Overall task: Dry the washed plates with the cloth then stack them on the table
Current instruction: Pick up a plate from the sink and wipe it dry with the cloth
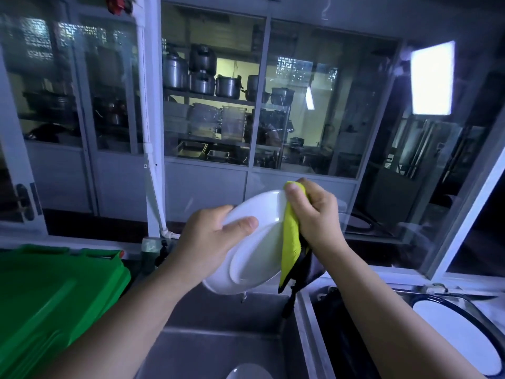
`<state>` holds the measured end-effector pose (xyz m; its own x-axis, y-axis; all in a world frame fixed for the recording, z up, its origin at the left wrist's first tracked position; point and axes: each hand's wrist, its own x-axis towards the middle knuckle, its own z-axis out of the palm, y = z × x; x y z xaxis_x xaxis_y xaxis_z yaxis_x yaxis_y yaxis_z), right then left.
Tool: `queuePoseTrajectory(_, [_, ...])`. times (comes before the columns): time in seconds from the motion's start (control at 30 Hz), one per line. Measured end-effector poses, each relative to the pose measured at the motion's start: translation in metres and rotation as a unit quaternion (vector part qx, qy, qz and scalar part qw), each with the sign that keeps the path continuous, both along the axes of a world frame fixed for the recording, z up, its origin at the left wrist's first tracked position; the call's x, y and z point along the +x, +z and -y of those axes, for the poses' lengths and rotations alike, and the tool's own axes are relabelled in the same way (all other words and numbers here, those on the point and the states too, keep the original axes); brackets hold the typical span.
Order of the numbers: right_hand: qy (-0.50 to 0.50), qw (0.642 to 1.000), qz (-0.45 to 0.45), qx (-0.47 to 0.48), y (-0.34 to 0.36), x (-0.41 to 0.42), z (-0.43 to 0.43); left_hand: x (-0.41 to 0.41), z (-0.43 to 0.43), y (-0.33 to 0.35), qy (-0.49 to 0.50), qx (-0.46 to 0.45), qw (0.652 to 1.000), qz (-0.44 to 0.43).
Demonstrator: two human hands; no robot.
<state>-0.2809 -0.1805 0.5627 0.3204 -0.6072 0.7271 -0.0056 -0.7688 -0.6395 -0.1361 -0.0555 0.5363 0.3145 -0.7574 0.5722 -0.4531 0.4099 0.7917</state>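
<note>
**A:** What is the left hand (210, 236) doing?

**B:** It grips the white plate (257, 258) by its left rim. The thumb lies flat across the face, and the other fingers curl round behind, out of sight.

**A:** And the right hand (314, 214)?

**B:** It is closed round the cloth (291, 236), which is bunched in the fist. The thumb pins the cloth against the plate's upper right rim. The yellow-green side lies along the plate's right edge, and a dark tail hangs down below the hand.

**A:** Where is the plate itself?

**B:** It is in the air, tilted steeply with its face toward the person, above the steel sink (218, 346). Only the two hands and the cloth touch it.

**A:** Are there other plates?

**B:** A second plate (248, 372) lies at the bottom of the sink, with only its upper edge in view. A dark-rimmed plate (451, 332) lies in the basin to the right.

**A:** What is on the left?

**B:** A green lid (49, 296) is just beside the sink.
</note>
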Motion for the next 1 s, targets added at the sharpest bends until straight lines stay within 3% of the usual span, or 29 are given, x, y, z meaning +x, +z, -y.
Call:
queuePoseTrajectory(0.17, [0.016,0.961,0.167,0.220,-0.011,0.005,0.007,0.003,0.000,-0.003,0.011,-0.078,0.994,-0.074])
queuePoseTrajectory(0.23, [0.037,0.915,0.219,0.338,-0.019,0.013,0.005,0.000,0.004,-0.003,0.037,-0.125,0.985,-0.116])
queuePoseTrajectory(0.33, [0.074,0.812,0.285,0.504,-0.035,0.026,-0.001,-0.007,0.011,-0.010,0.054,-0.169,0.967,-0.184])
queuePoseTrajectory(0.4, [0.062,0.805,0.288,0.515,-0.038,0.025,-0.001,-0.010,0.011,-0.016,0.043,-0.151,0.970,-0.186])
queuePoseTrajectory(0.47, [0.050,0.831,0.268,0.485,-0.039,0.014,0.004,-0.001,0.008,-0.019,-0.012,-0.093,0.976,-0.196])
queuePoseTrajectory(0.6, [0.000,0.936,0.156,0.315,-0.033,-0.007,0.013,0.032,0.001,0.003,-0.140,0.048,0.974,-0.174])
queuePoseTrajectory(0.73, [0.018,0.985,0.011,0.173,-0.019,-0.006,0.006,0.024,0.007,0.016,-0.076,0.098,0.990,-0.064])
queuePoseTrajectory(0.87, [-0.072,0.991,-0.110,-0.022,-0.004,-0.010,0.001,0.015,0.006,0.005,-0.053,0.099,0.990,-0.082])
queuePoseTrajectory(1.0, [-0.154,0.941,-0.207,-0.221,0.008,-0.008,-0.013,-0.002,0.008,0.001,-0.048,0.075,0.993,-0.082])
